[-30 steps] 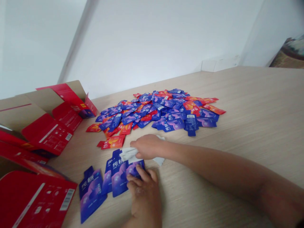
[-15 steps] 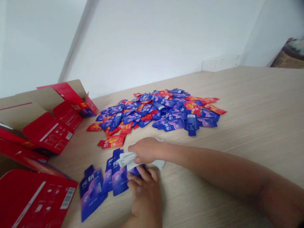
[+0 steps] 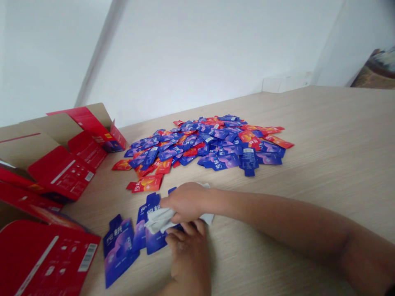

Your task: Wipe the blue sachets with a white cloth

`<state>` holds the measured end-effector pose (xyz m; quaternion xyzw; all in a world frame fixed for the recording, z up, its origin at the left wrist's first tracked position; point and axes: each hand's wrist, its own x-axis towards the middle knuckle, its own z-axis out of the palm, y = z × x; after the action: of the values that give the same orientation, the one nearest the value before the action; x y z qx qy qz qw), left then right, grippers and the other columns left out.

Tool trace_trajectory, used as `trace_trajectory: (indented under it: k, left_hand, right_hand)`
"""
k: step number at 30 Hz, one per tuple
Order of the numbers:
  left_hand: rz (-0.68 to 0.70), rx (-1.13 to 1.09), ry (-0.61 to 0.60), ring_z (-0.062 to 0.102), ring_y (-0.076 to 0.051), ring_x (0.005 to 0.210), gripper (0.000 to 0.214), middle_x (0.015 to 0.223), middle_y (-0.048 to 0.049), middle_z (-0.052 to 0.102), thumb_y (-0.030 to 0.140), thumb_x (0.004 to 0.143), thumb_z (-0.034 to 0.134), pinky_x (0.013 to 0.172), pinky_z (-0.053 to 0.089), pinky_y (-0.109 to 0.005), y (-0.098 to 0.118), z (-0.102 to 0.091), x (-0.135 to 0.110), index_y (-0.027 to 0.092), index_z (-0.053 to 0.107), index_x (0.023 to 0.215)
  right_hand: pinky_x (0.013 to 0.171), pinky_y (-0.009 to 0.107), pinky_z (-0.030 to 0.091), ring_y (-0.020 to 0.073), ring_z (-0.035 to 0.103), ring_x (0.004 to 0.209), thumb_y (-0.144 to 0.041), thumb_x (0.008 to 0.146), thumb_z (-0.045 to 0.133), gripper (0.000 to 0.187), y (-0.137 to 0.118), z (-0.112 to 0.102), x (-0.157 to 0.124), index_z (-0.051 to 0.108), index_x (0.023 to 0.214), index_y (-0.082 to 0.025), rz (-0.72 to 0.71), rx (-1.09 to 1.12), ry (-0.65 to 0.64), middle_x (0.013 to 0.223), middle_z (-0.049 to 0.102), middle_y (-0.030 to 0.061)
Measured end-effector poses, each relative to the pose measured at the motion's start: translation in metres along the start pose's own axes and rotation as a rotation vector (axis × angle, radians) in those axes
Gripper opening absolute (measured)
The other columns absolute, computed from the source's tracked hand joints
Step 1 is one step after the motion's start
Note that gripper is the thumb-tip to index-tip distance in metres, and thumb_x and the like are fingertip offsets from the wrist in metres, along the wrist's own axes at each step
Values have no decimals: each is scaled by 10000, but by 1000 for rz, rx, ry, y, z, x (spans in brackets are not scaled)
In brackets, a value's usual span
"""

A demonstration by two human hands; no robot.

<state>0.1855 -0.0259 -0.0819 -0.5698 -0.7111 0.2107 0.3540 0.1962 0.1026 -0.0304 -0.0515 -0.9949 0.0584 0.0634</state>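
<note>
My right hand [image 3: 184, 202] is closed round a crumpled white cloth [image 3: 160, 218] and presses it onto a blue sachet [image 3: 153, 237] lying on the wooden table [image 3: 308, 172]. My left hand [image 3: 189, 250] sits just below, with its fingertips resting flat on the near edge of the same sachet, partly hidden under the right hand. Further left lies a separate blue sachet [image 3: 117, 248]. Beyond the hands spreads a big heap of blue and red sachets [image 3: 210, 144].
Opened red cardboard boxes [image 3: 64, 164] stand at the left, and another red box [image 3: 46, 261] fills the lower left corner. A loose red sachet [image 3: 147, 183] lies between the heap and my hands. A white wall runs behind the table.
My right hand has slid the white cloth down and to the left across the blue sachet. My left hand has stayed on the sachet's near edge.
</note>
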Motion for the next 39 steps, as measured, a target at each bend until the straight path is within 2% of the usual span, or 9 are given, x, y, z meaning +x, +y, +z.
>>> trace_trajectory:
  k: [7, 11, 14, 16, 21, 26, 30, 34, 39]
  left_hand:
    - [18, -13, 33, 663, -403, 813, 311, 1036, -203, 685, 70, 771, 450, 629, 455, -405, -1, 2, -2, 216, 658, 949]
    - [9, -8, 0, 653, -419, 843, 320, 1113, -248, 638, 50, 768, 456, 641, 459, -423, 1, 6, -3, 196, 666, 961]
    - [0, 5, 34, 659, -406, 834, 311, 1077, -221, 665, 59, 775, 462, 643, 461, -418, 3, 5, -3, 203, 662, 965]
    - [-15, 8, 44, 662, -398, 825, 294, 996, -196, 697, 67, 777, 462, 643, 462, -418, 4, 3, -2, 195, 659, 954]
    - [-52, -46, -83, 658, -380, 857, 306, 961, -203, 697, 59, 790, 432, 694, 464, -461, 4, -3, 0, 155, 643, 989]
    - [-2, -130, -77, 651, -390, 885, 363, 1126, -253, 630, 21, 796, 388, 674, 479, -444, 1, -2, -1, 162, 649, 1007]
    - [-6, -120, -104, 639, -411, 902, 366, 1172, -284, 587, 15, 800, 386, 678, 477, -454, 3, 0, -1, 152, 660, 1000]
    - [-40, -96, -108, 633, -413, 922, 372, 1180, -273, 588, 14, 803, 394, 711, 466, -466, 7, -1, -1, 164, 651, 1026]
    - [-21, -56, -78, 656, -383, 871, 340, 992, -199, 692, 48, 796, 412, 682, 471, -435, 3, -3, 0, 180, 639, 1013]
  right_hand:
    - [536, 299, 430, 261, 643, 763, -400, 765, 502, 344, 19, 6, 1, 557, 1057, -228, 85, 8, -11, 885, 685, 88]
    - [564, 299, 436, 256, 639, 813, -391, 772, 504, 336, 25, -2, -1, 544, 1059, -220, 112, -16, 70, 931, 682, 85]
    - [561, 295, 435, 251, 637, 811, -406, 781, 495, 343, 17, -6, -2, 533, 1065, -218, 79, -5, 124, 945, 680, 80]
    - [552, 293, 434, 247, 638, 786, -416, 782, 493, 341, 9, -4, -1, 537, 1057, -219, 43, 2, 106, 928, 681, 78]
    - [522, 301, 433, 256, 642, 719, -445, 785, 479, 341, 4, 7, 2, 555, 1038, -230, 24, 17, -17, 844, 683, 79]
    - [568, 311, 455, 269, 646, 814, -409, 773, 522, 352, 23, 7, 1, 547, 1075, -231, 149, 9, -34, 927, 681, 97]
    - [616, 327, 466, 272, 639, 865, -397, 791, 513, 368, 32, 0, 0, 535, 1112, -219, 240, -34, 28, 956, 677, 105]
    - [600, 323, 462, 269, 639, 844, -401, 791, 504, 376, 22, -3, -1, 529, 1120, -220, 162, -24, 90, 947, 679, 95]
    - [573, 308, 455, 254, 645, 779, -432, 786, 508, 357, 3, 0, 0, 560, 1065, -215, 45, 19, -19, 910, 683, 93]
